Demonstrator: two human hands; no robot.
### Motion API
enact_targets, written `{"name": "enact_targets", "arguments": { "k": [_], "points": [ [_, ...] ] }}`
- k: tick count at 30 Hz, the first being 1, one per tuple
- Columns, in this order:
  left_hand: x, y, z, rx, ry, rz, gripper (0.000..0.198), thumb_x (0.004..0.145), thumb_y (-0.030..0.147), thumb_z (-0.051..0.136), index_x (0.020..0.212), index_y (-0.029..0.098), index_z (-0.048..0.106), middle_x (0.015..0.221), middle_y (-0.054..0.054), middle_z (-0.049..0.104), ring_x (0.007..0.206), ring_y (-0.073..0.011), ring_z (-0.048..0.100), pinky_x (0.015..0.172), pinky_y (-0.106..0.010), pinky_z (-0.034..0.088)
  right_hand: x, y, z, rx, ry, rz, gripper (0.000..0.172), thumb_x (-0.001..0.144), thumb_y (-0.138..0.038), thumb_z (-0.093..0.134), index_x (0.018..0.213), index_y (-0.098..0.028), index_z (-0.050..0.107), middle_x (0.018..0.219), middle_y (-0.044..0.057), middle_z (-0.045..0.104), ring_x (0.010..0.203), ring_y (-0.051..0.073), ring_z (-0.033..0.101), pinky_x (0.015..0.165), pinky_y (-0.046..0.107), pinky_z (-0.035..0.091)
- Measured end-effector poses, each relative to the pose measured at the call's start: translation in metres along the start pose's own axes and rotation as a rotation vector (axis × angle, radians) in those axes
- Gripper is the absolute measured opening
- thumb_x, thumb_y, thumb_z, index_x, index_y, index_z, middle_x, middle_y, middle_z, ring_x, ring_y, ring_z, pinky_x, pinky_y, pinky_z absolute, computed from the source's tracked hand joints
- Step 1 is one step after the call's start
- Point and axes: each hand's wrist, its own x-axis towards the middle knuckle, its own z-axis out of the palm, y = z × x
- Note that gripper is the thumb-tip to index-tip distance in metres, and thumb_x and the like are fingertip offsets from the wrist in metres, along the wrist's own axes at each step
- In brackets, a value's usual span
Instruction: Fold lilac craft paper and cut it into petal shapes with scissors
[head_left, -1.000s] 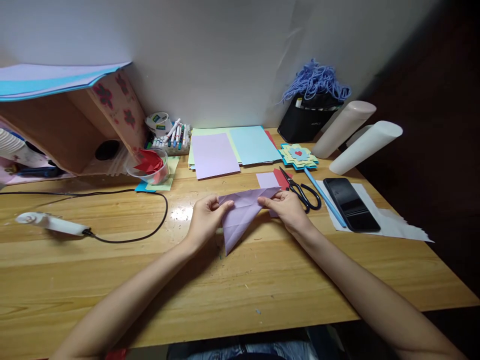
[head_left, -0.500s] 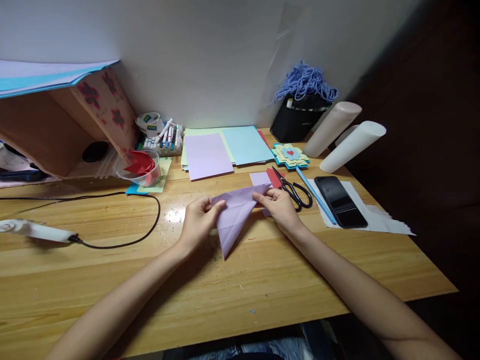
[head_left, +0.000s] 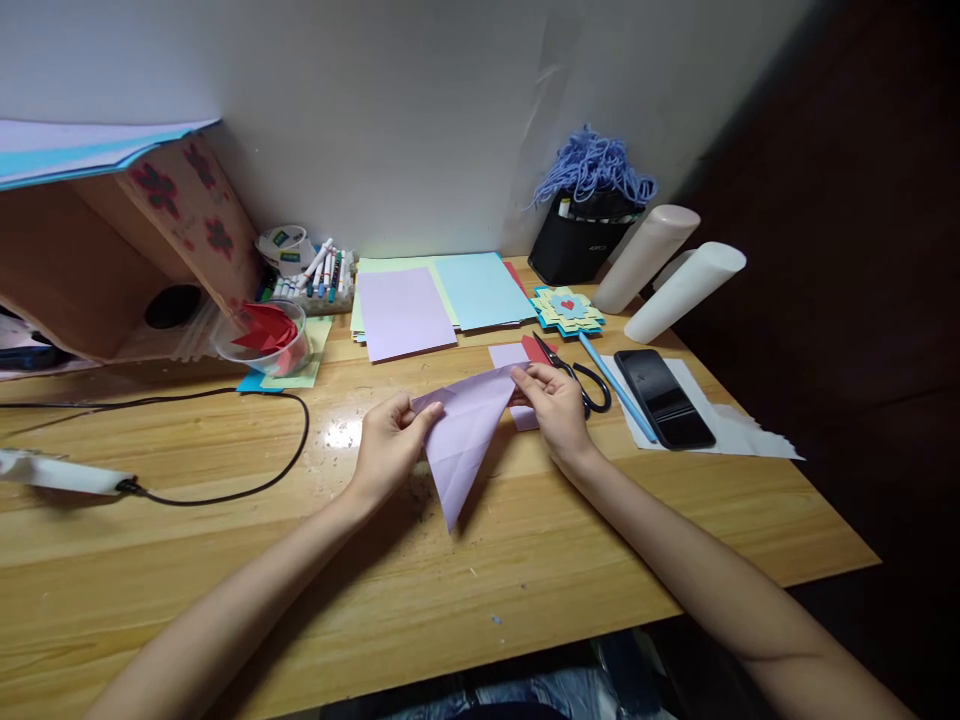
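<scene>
A folded lilac paper triangle (head_left: 463, 435) rests on the wooden desk (head_left: 525, 560), its point aimed toward me. My left hand (head_left: 390, 445) pinches its left corner. My right hand (head_left: 553, 405) pinches its right corner near a small lilac scrap (head_left: 507, 355) and a red scrap (head_left: 535, 349). Both hands are closed on the paper.
Black scissors (head_left: 577, 372), a blue pencil (head_left: 615, 385) and a phone (head_left: 663, 397) lie to the right. Coloured sheets (head_left: 431, 295), markers (head_left: 319, 275), a bowl of red paper (head_left: 264, 337), a glue gun (head_left: 56, 475) with its cord, a black holder with yarn (head_left: 589, 215) and two white cylinders (head_left: 667, 270) surround the spot.
The hands keep hold of the lilac paper and the fold stands a little narrower; the view has shifted so everything sits slightly further left in frame.
</scene>
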Motion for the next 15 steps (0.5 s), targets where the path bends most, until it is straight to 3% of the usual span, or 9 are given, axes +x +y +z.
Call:
{"name": "enact_targets", "arguments": {
  "k": [6,11,15],
  "points": [
    [0.003,0.003,-0.003,-0.147,-0.244,-0.027,0.033,0.074,0.038,0.059,0.058,0.017,0.040,0.054,0.005,0.038,0.051,-0.0072,0.036,0.048,-0.019,0.027,0.003,-0.001,-0.006,0.003,-0.023,-0.035,0.024,0.073,-0.035,0.059,0.057,-0.017,0.056,0.052,-0.002,0.053,0.044,0.010,0.048,0.042,0.022,0.041],
    [0.005,0.012,-0.007,-0.107,-0.515,-0.110,0.033,0.074,0.042,0.057,0.057,0.017,0.046,0.052,0.003,0.046,0.047,-0.0091,0.047,0.046,-0.020,0.034,0.006,0.001,-0.009,-0.116,0.034,-0.101,0.029,0.073,-0.032,0.054,0.048,-0.019,0.045,0.045,-0.004,0.042,0.040,0.009,0.037,0.037,0.022,0.029],
    [0.004,0.016,-0.008,-0.113,-0.560,-0.180,0.033,0.073,0.044,0.058,0.059,0.016,0.048,0.051,0.003,0.051,0.041,-0.0110,0.054,0.041,-0.020,0.036,0.007,0.003,-0.008,-0.157,0.059,-0.103,0.033,0.075,-0.033,0.050,0.047,-0.020,0.041,0.042,-0.005,0.041,0.037,0.008,0.034,0.036,0.022,0.025]
  ]
}}
